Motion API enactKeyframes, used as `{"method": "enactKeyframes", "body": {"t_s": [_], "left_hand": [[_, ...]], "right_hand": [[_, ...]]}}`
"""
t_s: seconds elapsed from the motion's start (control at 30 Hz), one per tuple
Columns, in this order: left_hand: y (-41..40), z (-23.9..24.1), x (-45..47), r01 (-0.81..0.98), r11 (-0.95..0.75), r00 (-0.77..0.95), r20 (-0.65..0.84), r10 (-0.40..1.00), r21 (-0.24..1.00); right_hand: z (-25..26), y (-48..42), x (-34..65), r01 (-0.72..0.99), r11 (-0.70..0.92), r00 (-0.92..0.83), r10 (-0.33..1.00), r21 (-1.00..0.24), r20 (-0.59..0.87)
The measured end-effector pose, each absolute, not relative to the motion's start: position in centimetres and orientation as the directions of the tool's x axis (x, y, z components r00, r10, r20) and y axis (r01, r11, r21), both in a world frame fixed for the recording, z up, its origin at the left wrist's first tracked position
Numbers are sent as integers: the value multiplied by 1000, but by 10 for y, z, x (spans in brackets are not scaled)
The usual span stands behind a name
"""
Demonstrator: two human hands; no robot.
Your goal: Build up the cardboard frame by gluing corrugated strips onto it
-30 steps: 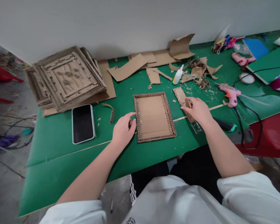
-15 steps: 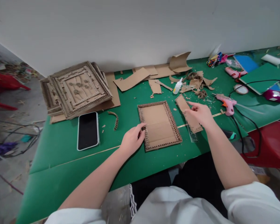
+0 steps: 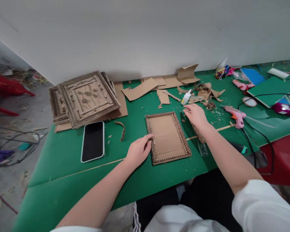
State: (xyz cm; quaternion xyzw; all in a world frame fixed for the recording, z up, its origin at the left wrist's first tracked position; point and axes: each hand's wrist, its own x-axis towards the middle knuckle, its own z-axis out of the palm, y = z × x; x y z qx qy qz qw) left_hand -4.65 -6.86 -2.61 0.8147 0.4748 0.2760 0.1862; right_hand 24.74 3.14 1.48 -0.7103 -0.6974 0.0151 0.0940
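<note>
A shallow cardboard tray [image 3: 168,135] with a raised rim of corrugated strips lies flat in front of me. My left hand [image 3: 140,149] pinches the middle of its left rim, the fingertips just over the inner edge. To the tray's right, my right hand [image 3: 195,116] has its fingers closed at the far end of a cardboard strip [image 3: 198,132], which looks tilted on edge and is mostly hidden beneath the hand. A clear ruler [image 3: 203,149] pokes out below that strip. Just beyond my right fingers stands a small white glue bottle [image 3: 186,97].
Left of the tray are a curled corrugated strip [image 3: 123,131] and a phone [image 3: 93,141]. Stacked cardboard panels [image 3: 87,96] stand at the back left. Cardboard scraps [image 3: 204,93] lie along the wall. A pink glue gun [image 3: 236,117] with its cable sits to the right.
My right hand has slid to the far end of the cardboard strip and now covers much of it; the strip has tipped up. My left hand stays on the tray's rim. The view has shifted slightly.
</note>
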Motion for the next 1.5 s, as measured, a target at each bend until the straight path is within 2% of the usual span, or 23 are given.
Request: {"method": "enactKeyframes", "body": {"t_s": [0.13, 0.33, 0.5, 0.7, 0.83, 0.9, 0.97, 1.03, 1.1, 1.2, 1.3, 1.4, 1.5], "left_hand": [[-68, -27, -46, 662, -503, 382, 328, 864, 556], [-68, -28, -47, 655, -522, 381, 359, 852, 546], [-67, -28, -47, 650, -518, 387, 345, 855, 555], [-64, -28, -48, 654, -489, 363, 329, 872, 577], [-63, -29, -50, 639, -460, 320, 331, 888, 617], [-62, -29, -50, 623, -459, 277, 371, 887, 633], [-61, -29, -50, 605, -482, 218, 451, 866, 634], [-60, -29, -49, 594, -508, 154, 532, 833, 623], [-59, -28, -49, 591, -532, 111, 592, 798, 606], [-59, -27, -49, 597, -590, 114, 670, 733, 544], [-63, -25, -49, 598, -666, 177, 737, 652, 446], [-66, -20, -49, 595, -693, 240, 732, 637, 408], [-68, -16, -49, 600, -694, 299, 694, 655, 397]], "right_hand": [[7, 83, 215, 991, 90, -83, 994, -94, 75], [1, 132, 190, 1000, -9, 9, 999, 3, 47], [1, 128, 194, 1000, 11, -11, 995, -3, 95], [3, 118, 199, 987, 95, -73, 984, -133, 162], [17, 87, 189, 947, 211, -134, 944, -242, 302], [24, 62, 184, 902, 315, -210, 917, -294, 339], [29, 36, 180, 788, 422, -268, 890, -448, 368], [31, 15, 179, 712, 482, -335, 873, -511, 356], [31, -2, 178, 665, 580, -416, 811, -470, 412], [28, -19, 177, 610, 739, -496, 638, -286, 590], [23, -31, 174, 584, 799, -522, 504, -142, 688], [19, -36, 171, 577, 808, -526, 482, -122, 701], [15, -37, 171, 566, 805, -508, 510, -178, 694]]}}
